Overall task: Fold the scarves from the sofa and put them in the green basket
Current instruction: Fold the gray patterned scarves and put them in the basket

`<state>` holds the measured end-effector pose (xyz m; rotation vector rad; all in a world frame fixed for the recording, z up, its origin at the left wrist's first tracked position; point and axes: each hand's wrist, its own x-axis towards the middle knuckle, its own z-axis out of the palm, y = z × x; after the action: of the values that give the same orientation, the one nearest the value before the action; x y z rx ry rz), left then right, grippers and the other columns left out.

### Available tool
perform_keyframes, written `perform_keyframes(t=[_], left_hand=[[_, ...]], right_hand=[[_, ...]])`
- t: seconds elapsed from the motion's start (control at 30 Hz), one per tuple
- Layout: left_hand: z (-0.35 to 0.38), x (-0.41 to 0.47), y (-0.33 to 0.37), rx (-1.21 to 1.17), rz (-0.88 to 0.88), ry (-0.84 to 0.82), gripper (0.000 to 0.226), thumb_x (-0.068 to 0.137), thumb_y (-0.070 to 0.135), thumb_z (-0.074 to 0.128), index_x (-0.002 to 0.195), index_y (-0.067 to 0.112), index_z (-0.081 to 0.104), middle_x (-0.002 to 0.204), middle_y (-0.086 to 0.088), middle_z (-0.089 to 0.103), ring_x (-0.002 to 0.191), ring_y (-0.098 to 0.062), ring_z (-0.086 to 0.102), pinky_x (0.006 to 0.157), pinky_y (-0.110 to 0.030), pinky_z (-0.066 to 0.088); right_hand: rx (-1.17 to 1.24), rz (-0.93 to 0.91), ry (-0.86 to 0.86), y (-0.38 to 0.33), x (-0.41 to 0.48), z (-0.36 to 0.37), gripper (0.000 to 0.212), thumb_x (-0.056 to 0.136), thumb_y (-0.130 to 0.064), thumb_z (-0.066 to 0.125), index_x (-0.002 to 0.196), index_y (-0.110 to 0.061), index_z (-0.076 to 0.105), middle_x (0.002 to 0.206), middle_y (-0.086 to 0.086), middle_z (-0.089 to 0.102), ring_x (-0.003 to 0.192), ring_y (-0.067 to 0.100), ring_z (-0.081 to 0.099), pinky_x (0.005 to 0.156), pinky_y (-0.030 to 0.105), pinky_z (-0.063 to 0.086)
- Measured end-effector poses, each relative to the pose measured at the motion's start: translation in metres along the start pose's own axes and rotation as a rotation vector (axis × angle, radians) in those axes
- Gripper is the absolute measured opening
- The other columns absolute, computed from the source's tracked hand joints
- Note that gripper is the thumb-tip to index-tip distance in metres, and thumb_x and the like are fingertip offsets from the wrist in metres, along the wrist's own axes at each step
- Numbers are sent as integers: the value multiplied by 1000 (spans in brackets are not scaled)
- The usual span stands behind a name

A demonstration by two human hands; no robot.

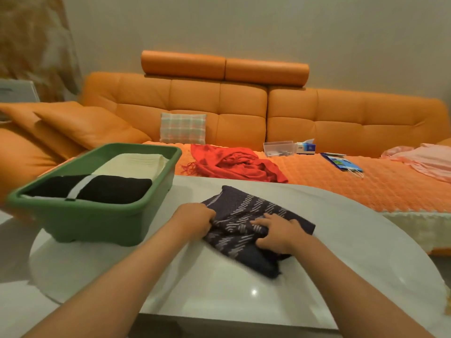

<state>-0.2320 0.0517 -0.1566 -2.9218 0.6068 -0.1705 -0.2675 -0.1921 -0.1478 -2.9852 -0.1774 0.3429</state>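
A navy scarf [244,215], woven with pale dashed stripes, lies half-folded on the glossy white oval table [244,296]. The left hand [195,222] clenches its left edge, while the right hand [277,234] presses on it with fingers stretched out. Just beside it, the green plastic basket [92,223] holds a folded black scarf [117,189] with a white band and a ribbed cream scarf [136,164]. A fringed red scarf [234,164] lies crumpled on the orange leather sofa [341,118]. The print on the tissue box [306,147] is too small to read.
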Motion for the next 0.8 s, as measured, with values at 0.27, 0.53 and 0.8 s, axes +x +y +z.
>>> perform_keyframes(t=[0.27, 0.53, 0.8], left_hand=[[-4, -16, 8, -33, 209, 127, 29, 79, 15, 56, 103, 22, 70, 102, -1, 64, 100, -26, 56, 76, -35, 42], [-21, -21, -25, -349, 24, 206, 28, 77, -5, 53, 84, 18, 67, 93, 0, 56, 97, -25, 55, 75, -34, 44], [-31, -30, -19, -81, -39, -232, 42, 82, 5, 51, 107, 33, 70, 115, 7, 65, 105, -22, 60, 78, -24, 40]], right_hand=[[-122, 22, 278, 39, -3, -7, 26, 89, -38, 59, 114, -41, 68, 124, -7, 57, 119, 19, 51, 104, 41, 33], [37, -161, 364, 27, -23, -31, 13, 80, -26, 69, 74, -26, 57, 75, -13, 60, 76, 16, 58, 75, 40, 54], [213, -173, -201, 10, -47, -22, 19, 83, -44, 68, 84, -25, 71, 84, -3, 68, 74, 15, 62, 69, 31, 52]])
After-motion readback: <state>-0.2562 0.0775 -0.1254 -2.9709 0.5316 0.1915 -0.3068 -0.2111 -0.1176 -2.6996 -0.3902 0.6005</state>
